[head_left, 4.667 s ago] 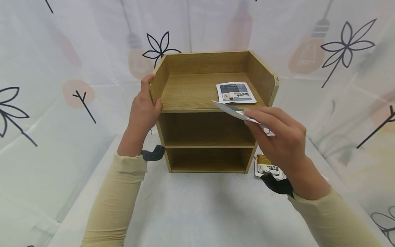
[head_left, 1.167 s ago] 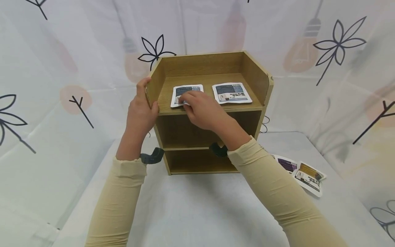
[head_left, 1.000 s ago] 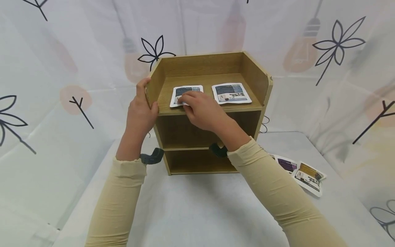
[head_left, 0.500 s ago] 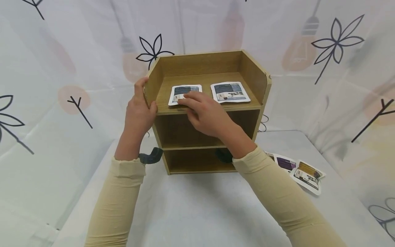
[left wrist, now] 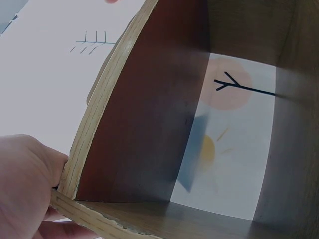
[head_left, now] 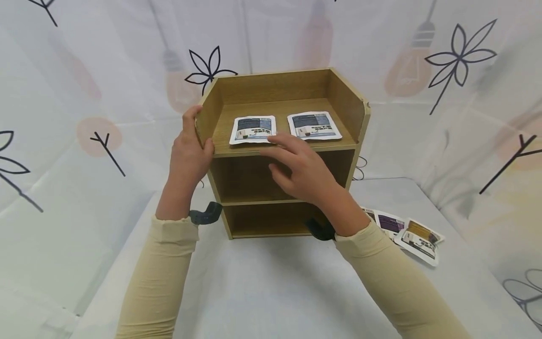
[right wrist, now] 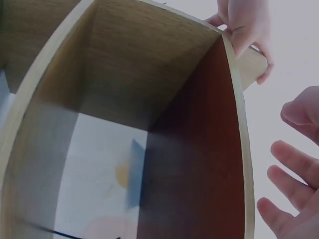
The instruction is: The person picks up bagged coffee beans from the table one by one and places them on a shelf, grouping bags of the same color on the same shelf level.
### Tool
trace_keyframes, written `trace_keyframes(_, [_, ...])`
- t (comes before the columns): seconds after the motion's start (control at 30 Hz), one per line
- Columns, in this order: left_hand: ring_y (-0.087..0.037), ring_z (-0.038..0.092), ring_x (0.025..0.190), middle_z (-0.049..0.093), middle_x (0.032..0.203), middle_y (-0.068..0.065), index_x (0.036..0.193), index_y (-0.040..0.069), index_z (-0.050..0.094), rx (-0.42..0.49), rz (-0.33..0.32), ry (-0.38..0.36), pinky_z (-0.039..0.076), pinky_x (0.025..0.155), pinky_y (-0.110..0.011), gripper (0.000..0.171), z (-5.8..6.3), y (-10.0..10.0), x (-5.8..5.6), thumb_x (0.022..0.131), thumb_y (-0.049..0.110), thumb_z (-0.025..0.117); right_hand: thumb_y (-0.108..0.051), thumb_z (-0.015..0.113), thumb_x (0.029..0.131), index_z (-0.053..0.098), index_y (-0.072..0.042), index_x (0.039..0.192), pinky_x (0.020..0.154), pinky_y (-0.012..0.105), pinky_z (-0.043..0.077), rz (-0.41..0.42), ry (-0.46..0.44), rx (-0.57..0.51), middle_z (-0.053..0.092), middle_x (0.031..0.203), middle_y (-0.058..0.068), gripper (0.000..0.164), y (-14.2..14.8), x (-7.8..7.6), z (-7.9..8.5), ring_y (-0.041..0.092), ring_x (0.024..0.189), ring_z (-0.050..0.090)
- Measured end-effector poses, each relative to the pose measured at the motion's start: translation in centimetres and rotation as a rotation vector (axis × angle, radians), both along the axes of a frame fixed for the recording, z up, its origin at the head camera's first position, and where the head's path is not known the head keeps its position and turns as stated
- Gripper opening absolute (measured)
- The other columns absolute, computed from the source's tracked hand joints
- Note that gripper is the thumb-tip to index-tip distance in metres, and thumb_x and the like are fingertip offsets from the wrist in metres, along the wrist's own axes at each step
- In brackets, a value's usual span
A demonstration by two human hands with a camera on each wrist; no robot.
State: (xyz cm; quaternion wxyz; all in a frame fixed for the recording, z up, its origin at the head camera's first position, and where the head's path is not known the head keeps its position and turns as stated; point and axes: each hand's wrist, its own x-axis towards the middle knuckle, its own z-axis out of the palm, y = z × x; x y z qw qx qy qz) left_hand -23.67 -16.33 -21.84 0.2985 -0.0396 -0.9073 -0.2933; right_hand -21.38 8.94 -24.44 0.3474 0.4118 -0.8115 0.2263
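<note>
A small wooden shelf unit stands in the middle of the head view. On its top board lie two flat white-edged packets with blue labels, a left packet and a right packet. My left hand grips the unit's left side panel at the top front corner, also seen in the left wrist view. My right hand hovers before the top board's front edge, fingers loosely spread and holding nothing. Its fingertips overlap the left packet's near right corner; contact cannot be told. The right wrist view shows these fingers apart from the wood.
On the white table, right of the unit, lie a yellow-labelled packet, a purple-labelled packet and a third one partly hidden by the right forearm. The two lower compartments open toward me. A patterned white sheet hangs behind.
The left packet, earlier held in my right hand, now lies flat on the top board. The right hand has let go and drawn back toward the right. My left hand keeps its grip.
</note>
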Motion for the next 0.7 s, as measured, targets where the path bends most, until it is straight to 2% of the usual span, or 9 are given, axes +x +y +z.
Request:
trace_keyframes(0.33, [-0.041,0.061,0.102,0.058,0.123,-0.027,0.146,0.031,0.021,0.006,-0.005,0.010,0.051,0.085,-0.054,0.063,-0.1,0.0,-0.1,0.094,0.014,0.052,-0.011,0.068,0.084,0.069,-0.011,0.115,0.114,0.048,0.033,-0.008,0.079,-0.041,0.060,0.131,0.013,0.031,2.2,1.0,-1.7,0.030,0.130,0.049])
trace_keyframes(0.5, [-0.041,0.061,0.103,0.058,0.123,-0.027,0.145,0.031,0.021,0.011,-0.006,0.000,0.052,0.085,-0.054,0.063,-0.1,0.1,-0.1,0.094,0.014,0.053,-0.009,0.070,0.082,0.069,-0.009,0.114,0.112,0.049,0.034,0.005,0.117,-0.067,0.062,0.126,0.015,0.032,3.4,1.5,-2.5,0.033,0.127,0.051])
trace_keyframes(0.7, [-0.041,0.061,0.102,0.058,0.123,-0.027,0.146,0.031,0.022,0.006,-0.001,0.007,0.052,0.084,-0.053,0.063,-0.1,0.1,0.0,0.094,0.014,0.053,-0.008,0.070,0.081,0.069,-0.010,0.114,0.110,0.046,0.037,-0.007,0.095,-0.077,0.061,0.126,0.015,0.034,4.7,2.0,-3.3,0.032,0.127,0.051])
